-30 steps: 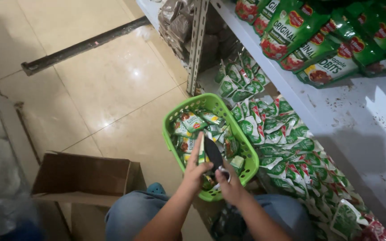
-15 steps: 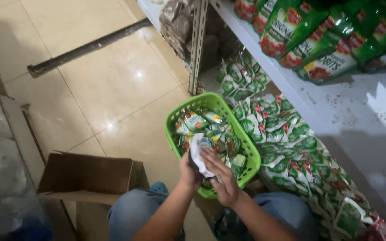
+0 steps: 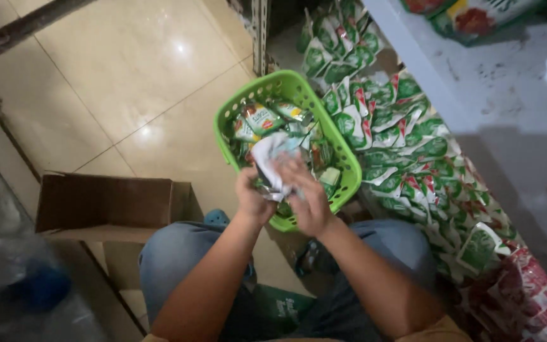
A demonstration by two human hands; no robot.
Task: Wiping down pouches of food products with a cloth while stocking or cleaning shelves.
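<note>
Mid-way: both grips closed on one whitish sachet (image 3: 272,158), left hand (image 3: 252,197) and right hand (image 3: 308,201) over green basket (image 3: 286,82) partly full of sachets; many green packets (image 3: 413,145) stacked on floor beside.

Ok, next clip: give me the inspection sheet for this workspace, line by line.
Surface: beige tiled floor, glossy.
Job's things: green basket of small packets; crumpled pale packet above it.
Clutter: open cardboard box to the left; green-and-white sachets stacked under the shelf.
Grips: left hand and right hand both closed on the packet.
Cables: nothing seen.
Surroundings: white shelf above, metal upright, blue jeans below.
</note>
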